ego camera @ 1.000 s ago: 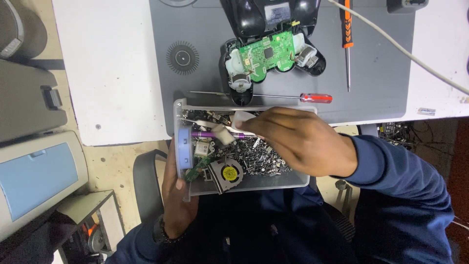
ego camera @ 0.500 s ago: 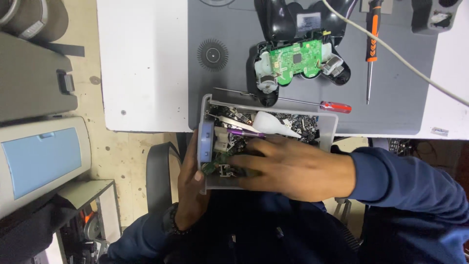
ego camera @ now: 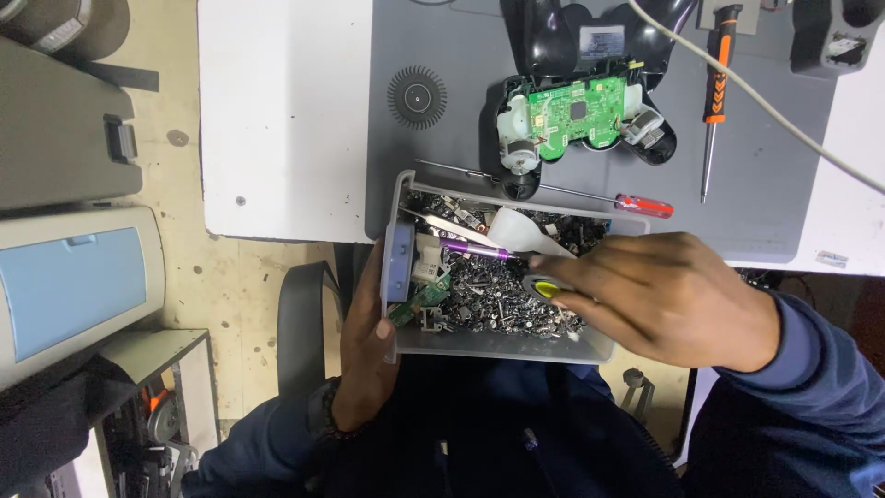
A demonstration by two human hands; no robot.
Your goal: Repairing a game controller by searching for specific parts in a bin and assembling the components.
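left hand point(ego camera: 369, 355) clamps the grey plastic parts bin point(ego camera: 502, 343) steady at the desk point(ego camera: 286, 120) edge, right hand point(ego camera: 668, 300) grip pinching a small round yellow-centred part point(ego camera: 544, 288) just above the scrap

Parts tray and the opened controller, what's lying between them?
In the head view, a red-handled screwdriver lies on the grey mat between tray and controller.

Your grey bin point(ego camera: 498, 343) at lower centre carries dark metal scrap, one purple pen point(ego camera: 475, 249) and a yellow-centred black disc point(ego camera: 546, 289). Upper centre: green circuit board point(ego camera: 579, 112) in a black controller shell point(ego camera: 544, 46). Red-handled screwdriver point(ego camera: 643, 205) and orange-and-black screwdriver point(ego camera: 717, 65) on your grey mat point(ego camera: 756, 184).
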